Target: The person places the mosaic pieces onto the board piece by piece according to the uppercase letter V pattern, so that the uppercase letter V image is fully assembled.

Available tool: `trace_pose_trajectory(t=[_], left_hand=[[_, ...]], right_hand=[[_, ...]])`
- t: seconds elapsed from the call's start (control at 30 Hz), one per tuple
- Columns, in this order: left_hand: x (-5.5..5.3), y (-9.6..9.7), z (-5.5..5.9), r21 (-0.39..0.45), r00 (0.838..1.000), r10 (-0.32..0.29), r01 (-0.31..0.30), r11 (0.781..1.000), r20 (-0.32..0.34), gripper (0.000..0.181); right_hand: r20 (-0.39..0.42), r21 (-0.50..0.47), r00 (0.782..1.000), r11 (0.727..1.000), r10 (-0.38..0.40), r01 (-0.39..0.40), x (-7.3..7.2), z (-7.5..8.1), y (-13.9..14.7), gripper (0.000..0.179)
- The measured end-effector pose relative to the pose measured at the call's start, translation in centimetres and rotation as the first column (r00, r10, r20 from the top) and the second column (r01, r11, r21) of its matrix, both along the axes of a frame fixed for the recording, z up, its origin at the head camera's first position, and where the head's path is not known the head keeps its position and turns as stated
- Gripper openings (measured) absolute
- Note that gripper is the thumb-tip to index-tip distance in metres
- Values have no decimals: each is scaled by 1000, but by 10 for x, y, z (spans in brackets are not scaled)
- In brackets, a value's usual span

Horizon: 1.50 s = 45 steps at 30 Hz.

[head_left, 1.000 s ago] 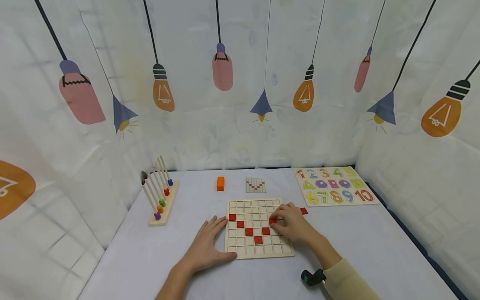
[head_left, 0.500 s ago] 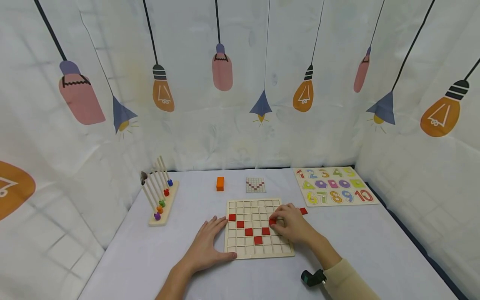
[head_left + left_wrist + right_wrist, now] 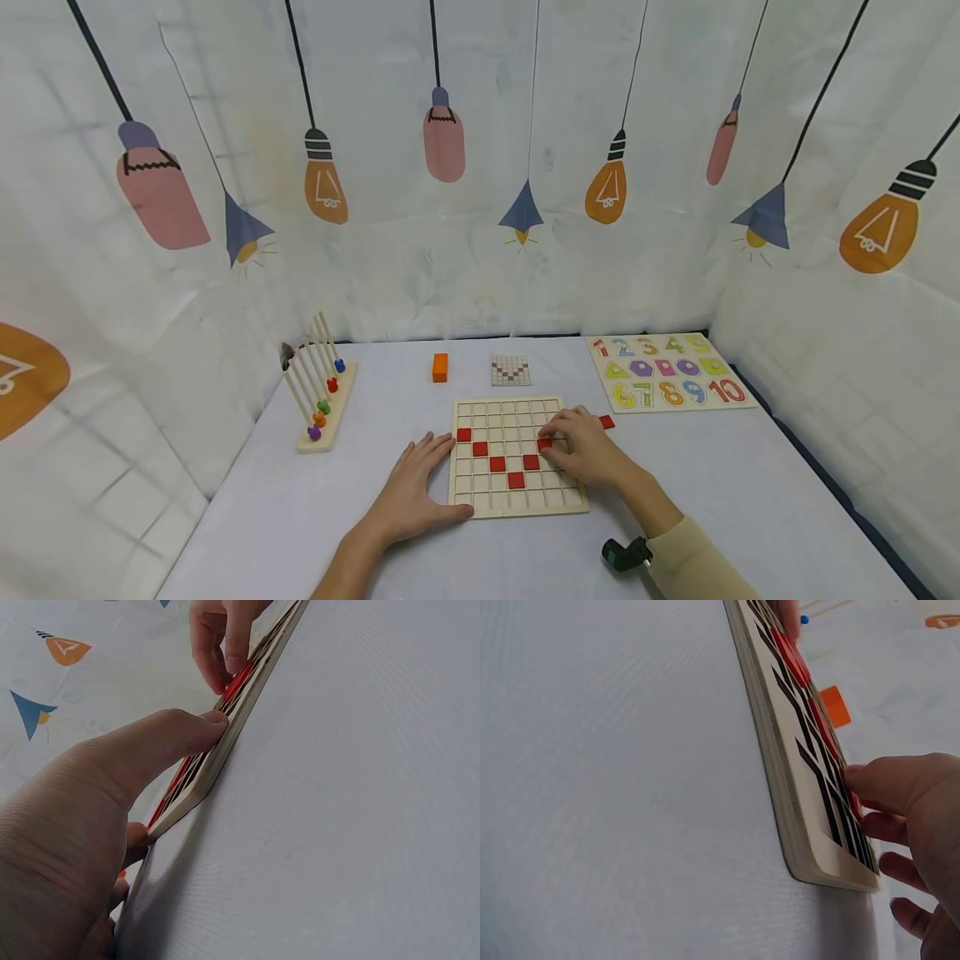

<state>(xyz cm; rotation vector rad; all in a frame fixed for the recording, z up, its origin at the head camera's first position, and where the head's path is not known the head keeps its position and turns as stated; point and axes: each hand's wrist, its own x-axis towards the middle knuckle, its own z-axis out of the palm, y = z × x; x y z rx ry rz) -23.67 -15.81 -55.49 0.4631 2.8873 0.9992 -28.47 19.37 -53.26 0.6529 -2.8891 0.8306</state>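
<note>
A square wooden grid board [image 3: 519, 501] lies on the white table. Several red square tiles [image 3: 498, 464] sit in its cells, running down from the left side and back up to the right. My right hand [image 3: 588, 450] pinches another red tile [image 3: 543, 445] between thumb and fingers, down on the right half of the grid. My left hand [image 3: 411, 492] steadies the board's left side with spread fingers. Its thumb [image 3: 172, 735] presses near the front corner. Just beyond my right knuckles, a loose red tile [image 3: 607, 422] shows partly.
Behind the board lie an orange block [image 3: 440, 367] and a small card [image 3: 512, 370] with a grid pattern. A wooden peg rack [image 3: 330, 408] with coloured beads stands at left. A number and shape puzzle [image 3: 671, 372] lies at back right. A black device [image 3: 626, 555] sits by the right sleeve.
</note>
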Motion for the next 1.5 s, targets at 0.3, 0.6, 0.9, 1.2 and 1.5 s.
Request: trace_pose_trajectory(t=[0.3, 0.6, 0.9, 1.2, 1.5], left_hand=[[-1, 0, 0, 1, 1000, 4, -4, 1000, 6, 120], [0, 0, 2, -4, 1000, 4, -4, 1000, 4, 119], [0, -1, 1, 2, 1000, 0, 0, 1000, 1, 119], [0, -1, 0, 9, 1000, -7, 7, 1000, 2, 119], [-1, -1, -2, 4, 1000, -7, 7, 1000, -5, 120]], right_hand=[[28, -69, 999, 997, -24, 26, -3, 9, 9, 25], [36, -75, 998, 995, -58, 61, -7, 12, 19, 30], [29, -83, 996, 993, -85, 87, -9, 14, 32, 34], [40, -63, 987, 986, -153, 156, -12, 9, 52, 33], [-49, 13, 985, 986, -168, 169, -21, 1, 72, 35]])
